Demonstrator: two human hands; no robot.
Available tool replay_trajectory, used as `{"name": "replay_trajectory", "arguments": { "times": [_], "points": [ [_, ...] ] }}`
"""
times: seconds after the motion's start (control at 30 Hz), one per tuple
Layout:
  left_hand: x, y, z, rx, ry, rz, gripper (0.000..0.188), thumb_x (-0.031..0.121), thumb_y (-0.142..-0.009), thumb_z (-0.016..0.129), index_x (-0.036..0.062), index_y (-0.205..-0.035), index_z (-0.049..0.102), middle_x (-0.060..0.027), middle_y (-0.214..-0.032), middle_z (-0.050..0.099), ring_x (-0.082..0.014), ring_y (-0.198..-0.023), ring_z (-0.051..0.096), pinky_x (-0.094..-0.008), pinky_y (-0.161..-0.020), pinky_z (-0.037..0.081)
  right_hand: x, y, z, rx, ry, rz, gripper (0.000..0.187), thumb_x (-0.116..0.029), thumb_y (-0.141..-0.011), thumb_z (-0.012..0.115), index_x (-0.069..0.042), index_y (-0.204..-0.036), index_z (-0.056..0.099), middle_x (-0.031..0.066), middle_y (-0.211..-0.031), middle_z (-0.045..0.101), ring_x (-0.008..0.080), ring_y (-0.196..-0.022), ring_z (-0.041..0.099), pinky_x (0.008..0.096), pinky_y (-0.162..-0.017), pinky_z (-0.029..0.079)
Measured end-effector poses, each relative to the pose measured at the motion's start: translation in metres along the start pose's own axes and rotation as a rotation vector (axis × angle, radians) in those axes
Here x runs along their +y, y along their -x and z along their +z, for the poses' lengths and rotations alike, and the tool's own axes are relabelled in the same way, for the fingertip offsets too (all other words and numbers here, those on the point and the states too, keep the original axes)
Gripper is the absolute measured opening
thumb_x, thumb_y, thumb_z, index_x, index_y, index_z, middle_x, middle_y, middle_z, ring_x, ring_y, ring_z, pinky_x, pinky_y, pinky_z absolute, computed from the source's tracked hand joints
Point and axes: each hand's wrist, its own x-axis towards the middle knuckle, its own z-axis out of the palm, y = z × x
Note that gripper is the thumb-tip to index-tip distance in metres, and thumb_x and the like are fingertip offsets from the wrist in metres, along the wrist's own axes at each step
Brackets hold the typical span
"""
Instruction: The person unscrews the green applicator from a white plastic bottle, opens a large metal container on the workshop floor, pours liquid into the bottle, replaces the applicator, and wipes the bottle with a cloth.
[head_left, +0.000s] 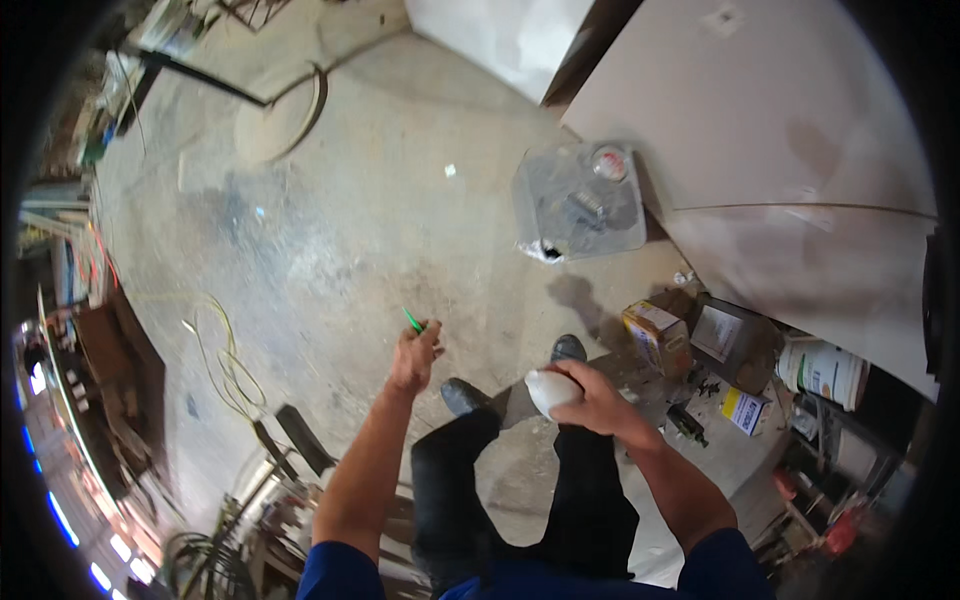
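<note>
My left hand is held out over the concrete floor, its fingers closed on a small bright green pointed object. Only the tip of that object shows, so its exact kind is hard to tell. Above my right knee, my right hand wraps round a smooth, white, rounded object with a small nub at its left end. My palm and fingers cover part of it. The two hands are apart, the left one a little farther out.
A translucent plastic bin with a few items inside stands ahead to the right. Beside my right leg are a yellow-and-white box, a dark container and a white bucket. A yellowish cord lies on the left. Large white panels stand at far right.
</note>
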Motion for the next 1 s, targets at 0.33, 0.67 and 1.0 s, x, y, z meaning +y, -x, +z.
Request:
{"name": "replay_trajectory", "arguments": {
  "times": [0.33,0.67,1.0],
  "points": [
    [-0.190,-0.186,-0.116,0.495,-0.622,0.117,0.041,0.026,-0.081,0.083,-0.0075,-0.101,0.071,-0.0154,-0.081,0.072,-0.0245,-0.074,0.068,-0.0399,-0.070,0.053,0.209,-0.292,0.042,0.119,0.503,-0.081,0.058,-0.022,-0.078,0.077,-0.002,-0.128,0.055,0.0191,-0.124,0.063,0.0331,-0.115,0.063,0.0415,-0.098,0.051],
    [-0.243,-0.306,-0.208,0.622,-0.722,0.140,0.033,0.030,-0.077,0.078,0.0020,-0.095,0.076,-0.0230,-0.086,0.074,-0.0362,-0.084,0.074,-0.0446,-0.075,0.056,0.308,-0.452,0.070,0.154,0.818,-0.482,0.050,-0.016,-0.084,0.075,-0.006,-0.127,0.052,0.0209,-0.123,0.059,0.0399,-0.116,0.059,0.0475,-0.098,0.049],
    [-0.150,-0.347,-0.186,0.742,-1.081,0.531,0.021,0.018,-0.092,0.064,0.0025,-0.104,0.070,-0.0237,-0.105,0.068,-0.0411,-0.103,0.065,-0.0484,-0.087,0.052,0.261,-0.372,-0.029,-0.331,0.973,-0.282,0.046,-0.035,-0.088,0.072,0.000,-0.117,0.063,0.0193,-0.110,0.068,0.0351,-0.107,0.066,0.0449,-0.094,0.052]
  ]
}}
